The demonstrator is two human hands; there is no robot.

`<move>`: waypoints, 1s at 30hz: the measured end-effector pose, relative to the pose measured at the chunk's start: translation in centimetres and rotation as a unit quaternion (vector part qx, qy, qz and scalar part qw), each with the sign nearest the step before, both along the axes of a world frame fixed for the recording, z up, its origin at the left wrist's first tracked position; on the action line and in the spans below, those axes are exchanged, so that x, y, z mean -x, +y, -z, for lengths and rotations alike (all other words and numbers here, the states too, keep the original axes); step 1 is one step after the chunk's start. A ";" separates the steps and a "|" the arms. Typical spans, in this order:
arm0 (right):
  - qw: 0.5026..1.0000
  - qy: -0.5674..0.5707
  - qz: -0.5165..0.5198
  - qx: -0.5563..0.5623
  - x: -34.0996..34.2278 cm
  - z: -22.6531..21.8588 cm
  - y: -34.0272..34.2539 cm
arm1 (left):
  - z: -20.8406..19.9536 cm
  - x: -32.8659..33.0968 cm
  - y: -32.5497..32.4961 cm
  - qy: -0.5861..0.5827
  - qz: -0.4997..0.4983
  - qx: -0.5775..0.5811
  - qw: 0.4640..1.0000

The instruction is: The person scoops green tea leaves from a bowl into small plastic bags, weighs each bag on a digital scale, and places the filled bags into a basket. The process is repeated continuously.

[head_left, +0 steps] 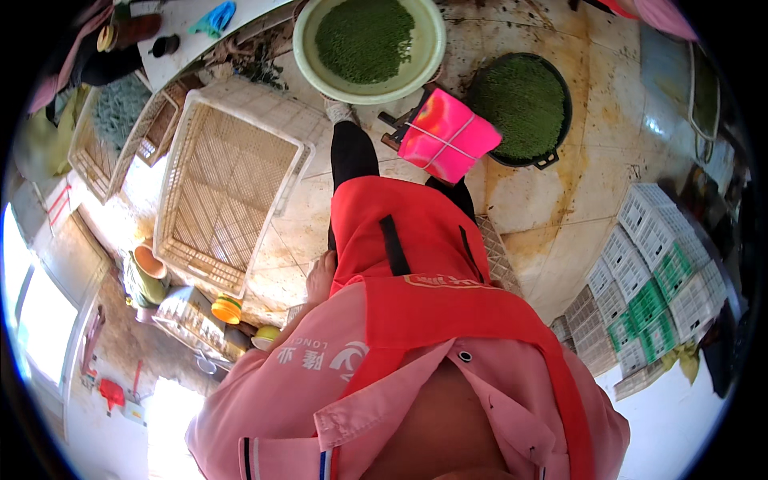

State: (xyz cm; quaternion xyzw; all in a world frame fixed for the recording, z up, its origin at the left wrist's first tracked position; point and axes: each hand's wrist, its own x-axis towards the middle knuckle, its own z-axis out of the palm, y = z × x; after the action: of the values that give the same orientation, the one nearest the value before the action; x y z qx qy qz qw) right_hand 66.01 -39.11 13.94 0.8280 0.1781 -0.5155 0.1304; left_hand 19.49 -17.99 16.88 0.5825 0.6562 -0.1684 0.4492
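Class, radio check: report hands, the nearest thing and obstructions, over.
Left hand beside red apron, grip unclear; right hand out of view. Pale basin and black tub ahead, both holding green material. Possible obstruction: pink corded pad near tub.

A produce-processing workroom, it seems: along its far edge, the stained tile floor (600, 132) carries a pale basin (430, 50) and black tub (546, 161) of small green pieces (364, 40); stacked crates (640, 276) line its right edge.
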 end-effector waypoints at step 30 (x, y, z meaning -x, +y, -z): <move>0.918 0.207 -0.271 -0.200 -7.2 6.0 28.1 | -0.9 -3.8 2.4 -0.093 0.186 0.000 0.978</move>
State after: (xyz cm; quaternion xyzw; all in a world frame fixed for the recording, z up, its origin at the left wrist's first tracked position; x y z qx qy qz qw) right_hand 73.20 -10.97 7.93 0.6312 0.5183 -0.5742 0.0569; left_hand 23.27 -15.55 17.77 0.7071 0.4918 -0.1941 0.4695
